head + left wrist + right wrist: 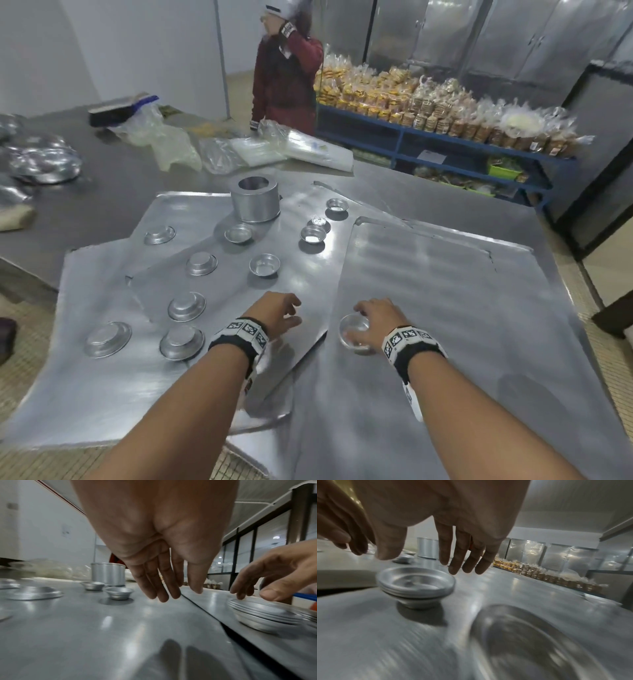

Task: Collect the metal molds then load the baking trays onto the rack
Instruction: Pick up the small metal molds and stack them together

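Sitting just under the right hand (376, 318): stacked molds (354, 333).

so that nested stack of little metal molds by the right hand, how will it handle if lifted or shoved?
The stack of molds looks like thin metal, so probably light and stiff. Its base is narrower than its flared rims, so a sideways shove may tip it. On the smooth, shiny tray it would likely slide easily. The right hand hovers over it.
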`<state>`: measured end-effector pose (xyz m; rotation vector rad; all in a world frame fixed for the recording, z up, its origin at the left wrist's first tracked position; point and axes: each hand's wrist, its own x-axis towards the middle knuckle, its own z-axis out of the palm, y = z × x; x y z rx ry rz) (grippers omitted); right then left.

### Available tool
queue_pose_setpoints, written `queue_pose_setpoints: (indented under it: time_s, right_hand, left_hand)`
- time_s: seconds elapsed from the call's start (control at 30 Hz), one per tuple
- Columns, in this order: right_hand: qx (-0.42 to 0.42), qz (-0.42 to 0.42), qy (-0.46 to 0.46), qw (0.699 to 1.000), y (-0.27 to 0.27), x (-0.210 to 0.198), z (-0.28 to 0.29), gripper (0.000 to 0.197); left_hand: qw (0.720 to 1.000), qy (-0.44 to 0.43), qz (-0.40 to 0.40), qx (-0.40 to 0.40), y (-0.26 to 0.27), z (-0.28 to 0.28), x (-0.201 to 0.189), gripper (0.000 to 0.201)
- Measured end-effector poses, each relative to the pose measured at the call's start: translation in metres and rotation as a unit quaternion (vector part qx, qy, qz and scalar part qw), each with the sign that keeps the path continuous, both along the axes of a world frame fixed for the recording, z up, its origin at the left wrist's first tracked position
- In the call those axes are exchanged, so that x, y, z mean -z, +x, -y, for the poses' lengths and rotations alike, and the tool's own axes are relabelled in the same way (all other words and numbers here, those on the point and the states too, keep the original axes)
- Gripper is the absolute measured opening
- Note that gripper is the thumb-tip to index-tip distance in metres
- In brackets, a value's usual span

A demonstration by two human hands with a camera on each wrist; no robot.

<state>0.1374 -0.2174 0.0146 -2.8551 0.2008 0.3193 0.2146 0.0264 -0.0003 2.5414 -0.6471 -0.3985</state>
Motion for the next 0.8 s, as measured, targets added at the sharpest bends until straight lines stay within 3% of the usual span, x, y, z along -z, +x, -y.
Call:
queue_pose_setpoints:
  time_s: [0.23, 0.5, 0.8]
  right_hand:
    - [-0.080, -0.025, 0.016, 0.996, 0.055, -0.003, -0.078, 0.054]
    - [-0.182, -0.057, 0.044, 0.981, 0.089, 0.003, -0.180, 0.056]
    - [-0.247, -0.054, 0.048, 0.966, 0.097, 0.020, -0.285, 0.059]
  left_hand:
    - [0.988, 0.055, 0.046, -0.138, 0.026, -0.096, -0.001, 0.035]
    - [0.961, 0.146, 0.069, -0.226, 0.034, -0.199, 0.007, 0.040]
    - [0.927, 0.206, -0.043, -0.311, 0.023, -0.281, 0.031, 0.051]
